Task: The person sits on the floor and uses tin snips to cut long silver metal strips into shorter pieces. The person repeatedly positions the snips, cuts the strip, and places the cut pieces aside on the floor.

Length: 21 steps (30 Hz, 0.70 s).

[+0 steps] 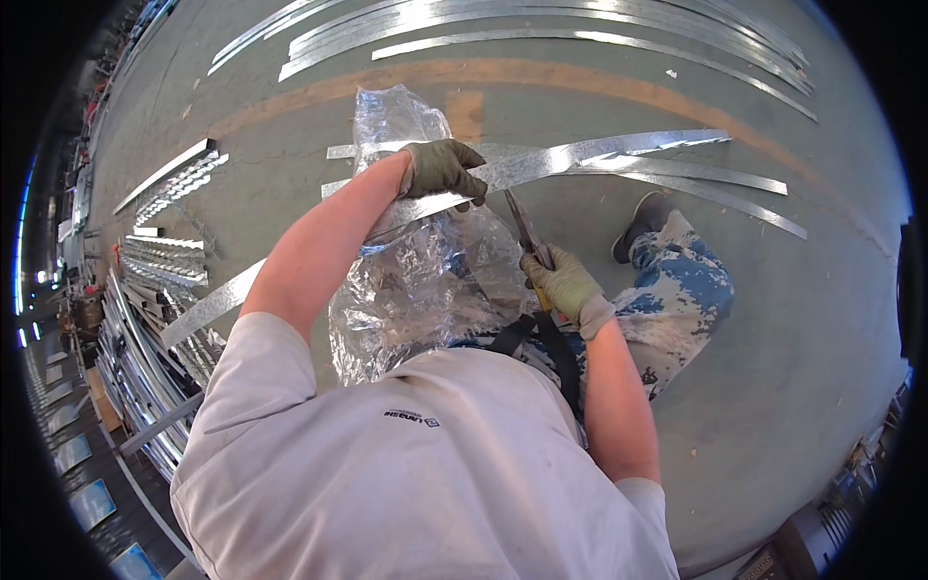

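My left hand, in a green work glove, is closed around a long, shiny metal strip. The strip runs slantwise in front of me, from low on the left to the far right. My gloved right hand grips a pair of metal snips by the handles, partly hidden by the fingers. Their blades point up toward the strip's near edge; whether they touch it I cannot tell. Crumpled clear plastic sheet covers my left leg, under the strip. More metal strips lie beneath the held one.
Long metal strips lie across the floor at the far side, beyond a worn yellow floor line. On the left are perforated metal pieces and a bundle of long metal profiles. My right shoe rests on the floor.
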{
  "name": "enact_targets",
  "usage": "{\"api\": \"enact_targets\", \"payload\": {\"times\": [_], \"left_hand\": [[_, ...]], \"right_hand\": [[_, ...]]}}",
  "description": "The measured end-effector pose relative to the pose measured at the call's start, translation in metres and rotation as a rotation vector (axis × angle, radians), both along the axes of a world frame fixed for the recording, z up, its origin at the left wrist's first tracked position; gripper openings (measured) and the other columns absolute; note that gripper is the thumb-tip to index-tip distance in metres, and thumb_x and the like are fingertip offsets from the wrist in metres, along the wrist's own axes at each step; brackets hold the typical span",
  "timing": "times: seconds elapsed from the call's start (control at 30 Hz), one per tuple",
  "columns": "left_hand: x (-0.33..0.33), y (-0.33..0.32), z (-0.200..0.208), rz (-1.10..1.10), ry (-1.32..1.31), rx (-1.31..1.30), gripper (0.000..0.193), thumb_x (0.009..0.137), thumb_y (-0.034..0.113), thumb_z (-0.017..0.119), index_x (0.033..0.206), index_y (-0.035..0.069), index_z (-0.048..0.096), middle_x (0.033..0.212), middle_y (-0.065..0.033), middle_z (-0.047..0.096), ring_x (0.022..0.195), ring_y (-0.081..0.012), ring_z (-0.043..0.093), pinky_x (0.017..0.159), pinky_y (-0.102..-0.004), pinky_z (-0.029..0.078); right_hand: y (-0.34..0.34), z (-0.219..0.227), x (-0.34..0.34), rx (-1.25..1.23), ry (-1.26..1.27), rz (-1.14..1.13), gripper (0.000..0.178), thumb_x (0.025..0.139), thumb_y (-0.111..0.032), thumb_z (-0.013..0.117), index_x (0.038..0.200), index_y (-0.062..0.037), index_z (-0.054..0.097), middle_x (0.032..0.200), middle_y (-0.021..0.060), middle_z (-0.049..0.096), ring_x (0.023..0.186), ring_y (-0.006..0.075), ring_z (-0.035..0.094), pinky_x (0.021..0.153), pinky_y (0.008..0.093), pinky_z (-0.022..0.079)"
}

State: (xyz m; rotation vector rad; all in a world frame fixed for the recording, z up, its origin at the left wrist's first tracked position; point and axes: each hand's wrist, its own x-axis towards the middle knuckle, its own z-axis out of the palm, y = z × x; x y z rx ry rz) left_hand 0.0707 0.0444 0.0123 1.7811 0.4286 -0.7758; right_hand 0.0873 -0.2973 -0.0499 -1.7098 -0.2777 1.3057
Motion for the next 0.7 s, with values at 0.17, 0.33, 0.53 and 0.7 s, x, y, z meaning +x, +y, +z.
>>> {"api": "enact_targets", "payload": {"times": [0.17, 0.33, 0.53, 0.7], "left_hand": [[-0.002, 0.000, -0.004, 0.023, -0.013, -0.009, 0.032, 0.102, 0.018, 0.088, 0.122, -0.005, 0.081, 0.103, -0.0106, 0.085, 0.084, -0.0162, 0.075, 0.083, -0.0355, 0.059], [-0.005, -0.003, -0.009, 0.178, 0.013, -0.123, 0.033, 0.102, 0.014, 0.088, 0.127, -0.006, 0.080, 0.104, -0.0108, 0.085, 0.084, -0.0162, 0.075, 0.082, -0.0351, 0.059], [-0.002, -0.001, -0.007, 0.148, 0.060, -0.099, 0.037, 0.101, 0.015, 0.090, 0.129, -0.008, 0.078, 0.104, -0.0101, 0.085, 0.085, -0.0152, 0.074, 0.084, -0.0352, 0.059], [0.004, 0.000, -0.006, 0.052, 0.065, -0.083, 0.040, 0.102, 0.014, 0.089, 0.131, -0.009, 0.076, 0.104, -0.0100, 0.085, 0.085, -0.0147, 0.073, 0.091, -0.0357, 0.058]], "right_hand": [[0.001, 0.007, 0.007, -0.026, 0.001, 0.065, 0.039, 0.111, -0.037, 0.077, 0.133, -0.0048, 0.073, 0.092, 0.0044, 0.071, 0.078, 0.0161, 0.060, 0.074, 0.0365, 0.054], [0.004, 0.013, 0.011, -0.034, 0.088, 0.020, 0.041, 0.110, -0.035, 0.078, 0.135, -0.0028, 0.073, 0.096, 0.0054, 0.073, 0.084, 0.0183, 0.062, 0.081, 0.0390, 0.056], [0.004, 0.013, 0.016, -0.042, -0.031, 0.078, 0.043, 0.110, -0.037, 0.076, 0.134, -0.0013, 0.073, 0.101, 0.0143, 0.077, 0.088, 0.0246, 0.067, 0.086, 0.0417, 0.057], [0.006, 0.006, 0.019, -0.073, -0.030, 0.091, 0.046, 0.111, -0.039, 0.074, 0.135, -0.0006, 0.072, 0.109, 0.0211, 0.080, 0.094, 0.0333, 0.072, 0.092, 0.0455, 0.058]]}}
